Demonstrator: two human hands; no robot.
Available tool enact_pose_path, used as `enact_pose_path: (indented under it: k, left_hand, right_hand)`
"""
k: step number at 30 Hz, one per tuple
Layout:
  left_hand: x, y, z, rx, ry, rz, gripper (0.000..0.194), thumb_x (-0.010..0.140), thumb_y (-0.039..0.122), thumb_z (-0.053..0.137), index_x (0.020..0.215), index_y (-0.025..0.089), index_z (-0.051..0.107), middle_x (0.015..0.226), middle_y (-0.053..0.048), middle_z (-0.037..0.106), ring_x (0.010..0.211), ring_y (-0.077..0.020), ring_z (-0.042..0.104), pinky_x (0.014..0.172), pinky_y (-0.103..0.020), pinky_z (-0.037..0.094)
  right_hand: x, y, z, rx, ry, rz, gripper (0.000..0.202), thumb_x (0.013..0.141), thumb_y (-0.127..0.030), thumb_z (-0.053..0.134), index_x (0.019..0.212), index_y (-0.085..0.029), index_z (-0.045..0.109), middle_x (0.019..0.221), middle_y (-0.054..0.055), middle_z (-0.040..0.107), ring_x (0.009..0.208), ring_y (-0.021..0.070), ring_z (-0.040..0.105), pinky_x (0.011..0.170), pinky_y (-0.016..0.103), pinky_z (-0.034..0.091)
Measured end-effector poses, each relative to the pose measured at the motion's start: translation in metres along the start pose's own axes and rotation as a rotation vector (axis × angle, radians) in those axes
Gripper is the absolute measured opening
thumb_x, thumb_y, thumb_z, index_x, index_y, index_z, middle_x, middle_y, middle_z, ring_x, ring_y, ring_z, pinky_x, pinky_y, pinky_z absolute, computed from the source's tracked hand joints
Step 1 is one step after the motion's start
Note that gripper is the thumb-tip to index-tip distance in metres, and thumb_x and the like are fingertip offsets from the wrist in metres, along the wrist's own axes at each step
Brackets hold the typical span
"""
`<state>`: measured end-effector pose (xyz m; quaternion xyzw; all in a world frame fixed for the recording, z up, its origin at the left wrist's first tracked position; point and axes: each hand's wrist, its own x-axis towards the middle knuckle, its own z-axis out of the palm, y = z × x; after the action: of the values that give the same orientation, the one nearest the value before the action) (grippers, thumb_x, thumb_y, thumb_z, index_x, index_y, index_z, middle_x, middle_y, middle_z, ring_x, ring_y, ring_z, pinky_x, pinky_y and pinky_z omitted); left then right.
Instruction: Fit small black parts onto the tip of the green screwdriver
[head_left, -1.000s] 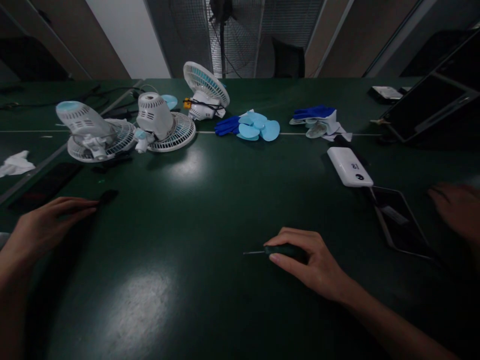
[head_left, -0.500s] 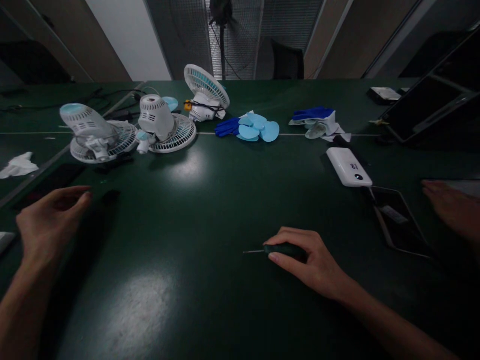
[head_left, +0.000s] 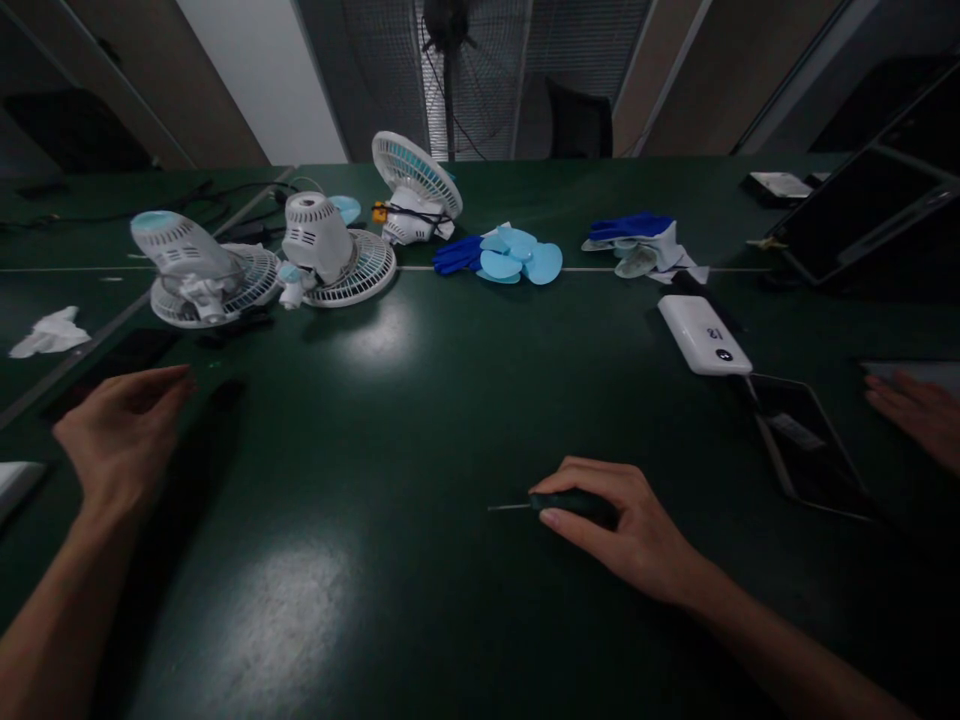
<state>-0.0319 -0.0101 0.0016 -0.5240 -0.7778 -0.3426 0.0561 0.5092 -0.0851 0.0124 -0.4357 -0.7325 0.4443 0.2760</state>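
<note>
The fan blade (head_left: 520, 256) lies well behind the screwdriver (head_left: 577, 505).

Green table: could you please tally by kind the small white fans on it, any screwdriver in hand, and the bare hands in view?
Small white fans: 3
Held screwdriver: 1
Left hand, right hand, another person's hand: 3
Total: 7

Gloves (head_left: 634, 228): blue and white, heaped, two o'clock
Power bank (head_left: 703, 335): white, three o'clock
Tissue (head_left: 52, 332): crumpled, nine o'clock
Chair (head_left: 581, 122): dark, one o'clock, beyond the table (head_left: 420, 430)
</note>
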Motion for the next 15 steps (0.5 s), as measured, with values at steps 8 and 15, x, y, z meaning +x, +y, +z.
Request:
enact_pose_path:
  k: [8,15]
  left_hand:
    - [0.001,-0.005,0.002,0.006,-0.042,-0.074,0.045,0.08,0.046,0.07,0.117,0.022,0.079,0.118,-0.007,0.076,0.096,-0.0261,0.072,0.094,-0.038,0.057]
    - [0.0,-0.013,0.0,0.025,-0.066,-0.06,0.046,0.082,0.047,0.069,0.118,0.02,0.078,0.113,-0.008,0.077,0.094,-0.0262,0.074,0.098,-0.039,0.055]
  right_hand:
    - [-0.002,0.003,0.0,-0.003,-0.022,0.023,0.017,0.099,-0.031,0.066,0.11,-0.023,0.076,0.096,0.003,0.072,0.085,0.0194,0.069,0.074,0.034,0.051]
    - [-0.002,0.005,0.001,-0.005,-0.028,0.016,0.016,0.099,-0.029,0.067,0.112,-0.024,0.075,0.097,0.002,0.072,0.086,0.0188,0.069,0.074,0.032,0.051]
